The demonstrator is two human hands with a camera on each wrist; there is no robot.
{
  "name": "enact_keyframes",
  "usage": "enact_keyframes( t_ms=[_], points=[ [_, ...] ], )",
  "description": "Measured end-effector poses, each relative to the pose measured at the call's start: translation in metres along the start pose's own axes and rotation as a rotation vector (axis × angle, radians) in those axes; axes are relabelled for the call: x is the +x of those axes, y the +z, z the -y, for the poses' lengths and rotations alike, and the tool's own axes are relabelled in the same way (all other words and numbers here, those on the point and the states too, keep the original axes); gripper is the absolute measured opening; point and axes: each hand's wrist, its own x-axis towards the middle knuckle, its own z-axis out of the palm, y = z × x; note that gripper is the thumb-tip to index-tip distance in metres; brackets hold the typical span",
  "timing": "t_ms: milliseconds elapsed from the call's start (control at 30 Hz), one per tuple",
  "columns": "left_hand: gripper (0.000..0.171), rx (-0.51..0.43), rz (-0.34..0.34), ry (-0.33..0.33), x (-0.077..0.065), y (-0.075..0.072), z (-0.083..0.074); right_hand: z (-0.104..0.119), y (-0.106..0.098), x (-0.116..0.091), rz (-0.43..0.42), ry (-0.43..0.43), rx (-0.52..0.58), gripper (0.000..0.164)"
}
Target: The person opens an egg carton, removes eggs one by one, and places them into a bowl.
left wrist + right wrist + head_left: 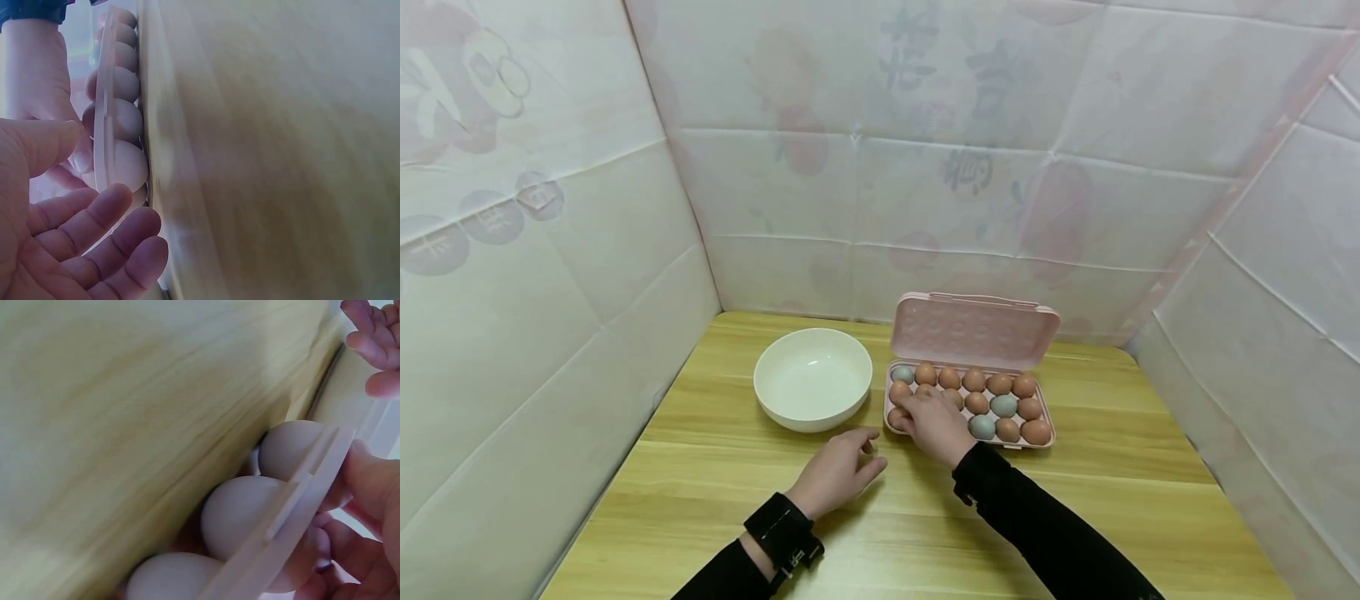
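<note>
A pink egg carton [970,446] stands with its lid [976,333] raised, holding rows of brown eggs and three pale bluish ones. My right hand [936,423] reaches over its left end and covers some of the eggs. In the right wrist view, the thumb and fingers [369,487] close around a brown egg [897,417] at the front left corner, still in its place. My left hand [837,471] hovers over the table in front of the bowl, palm toward the carton. Its fingers [128,228] are spread and loosely bent, holding nothing.
A wide cream bowl [812,379] stands left of the carton, with no contents showing. Both lie on a wood-grain table [1075,517]. Pale printed sheets [775,192] rise behind it and along both sides.
</note>
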Motion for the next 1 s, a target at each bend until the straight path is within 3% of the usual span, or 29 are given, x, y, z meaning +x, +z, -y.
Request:
enact_keyframes(
  t_ms=[100, 200, 267, 433, 533, 667, 867, 1000],
  points=[
    [0.046, -0.001, -0.009, 0.01, -0.001, 0.001, 0.0, -0.004, -0.001, -0.002, -0.048, -0.019, 0.008, 0.018],
    [0.044, -0.009, -0.034, 0.023, -0.001, 0.001, -0.001, -0.008, -0.009, -0.008, -0.104, 0.01, 0.089, 0.025],
    [0.041, -0.022, -0.06, 0.027, 0.0, 0.0, -0.002, -0.009, -0.016, -0.013, -0.123, 0.056, 0.205, 0.032],
    [0.035, -0.049, -0.182, 0.077, -0.001, -0.006, -0.005, -0.011, -0.036, -0.029, -0.085, 0.201, 0.634, 0.036],
    [0.039, -0.027, -0.293, 0.17, -0.001, -0.011, -0.007, -0.011, -0.043, -0.037, -0.017, 0.259, 0.895, 0.043],
    [0.056, 0.011, -0.412, 0.321, 0.002, -0.018, -0.012, -0.009, -0.049, -0.043, 0.064, 0.324, 1.158, 0.048],
    [0.075, 0.09, -0.47, 0.536, 0.012, -0.025, -0.026, 0.0, -0.049, -0.046, 0.142, 0.372, 1.428, 0.026],
    [0.071, 0.128, -0.492, 0.606, 0.017, -0.026, -0.032, 0.006, -0.048, -0.047, 0.201, 0.333, 1.528, 0.023]
  ],
)
